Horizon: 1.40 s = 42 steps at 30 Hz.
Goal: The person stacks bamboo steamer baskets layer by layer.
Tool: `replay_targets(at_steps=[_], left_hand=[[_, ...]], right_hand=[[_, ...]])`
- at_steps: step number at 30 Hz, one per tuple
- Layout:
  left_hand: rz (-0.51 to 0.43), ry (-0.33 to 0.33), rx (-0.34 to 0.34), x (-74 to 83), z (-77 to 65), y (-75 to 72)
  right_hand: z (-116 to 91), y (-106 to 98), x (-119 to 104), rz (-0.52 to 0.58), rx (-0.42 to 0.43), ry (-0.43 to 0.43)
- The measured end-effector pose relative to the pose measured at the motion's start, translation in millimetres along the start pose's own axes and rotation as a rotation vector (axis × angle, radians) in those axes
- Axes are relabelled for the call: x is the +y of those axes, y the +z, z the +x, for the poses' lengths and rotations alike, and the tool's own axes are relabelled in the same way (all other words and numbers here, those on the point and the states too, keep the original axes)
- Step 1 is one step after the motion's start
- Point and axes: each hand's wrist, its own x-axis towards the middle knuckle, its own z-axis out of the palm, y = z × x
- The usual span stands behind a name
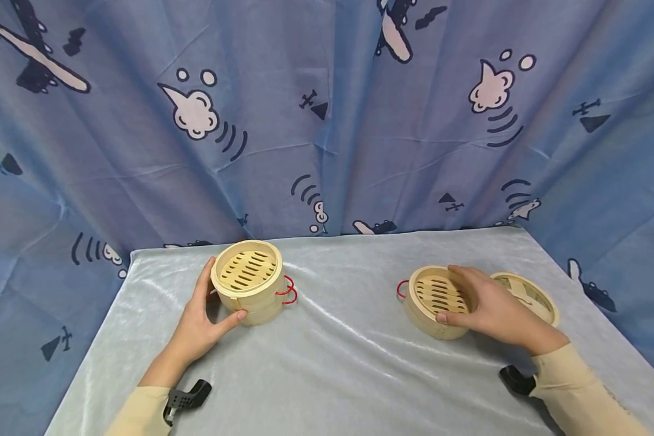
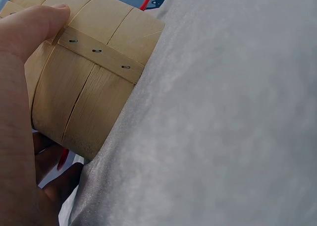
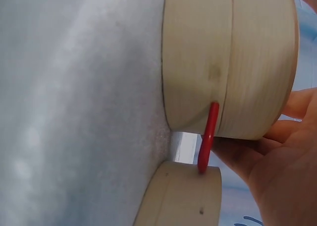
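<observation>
On the left half of the table, my left hand (image 1: pixel 198 321) grips a stack of two bamboo steamer baskets (image 1: pixel 257 306), fingers along its far left side and thumb at the front. The upper basket shows a slatted base, and two red handles stick out on the right. In the left wrist view, the thumb presses the stack's light wooden wall (image 2: pixel 94 97). To the right, my right hand (image 1: pixel 490 309) grips a single bamboo steamer basket (image 1: pixel 430 324), thumb over its near rim and fingers at the far rim. A red handle shows at this basket's left.
A round woven bamboo lid (image 1: pixel 539 303) lies just right of the single basket, partly hidden by my right hand. Grey-white cloth covers the table (image 1: pixel 327 363). A blue patterned curtain (image 1: pixel 327 121) hangs behind it and along both sides.
</observation>
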Motion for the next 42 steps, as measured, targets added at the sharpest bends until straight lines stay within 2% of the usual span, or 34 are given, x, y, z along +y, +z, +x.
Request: replay_targets(at_steps=[16,34,42], left_hand=[[-0.025,0.007,-0.026,-2.0,5.9,3.4],[-0.012,0.016,-0.004,-4.3,-1.1,1.5],[-0.005,0.015,-0.001,-3.0,1.0,1.0]], right_hand=[[2,4,0,0.022,0.004,0.027],[32,19,-21,0.052,0.016,-0.087],[43,17,-33,0.047,0.010,-0.127]])
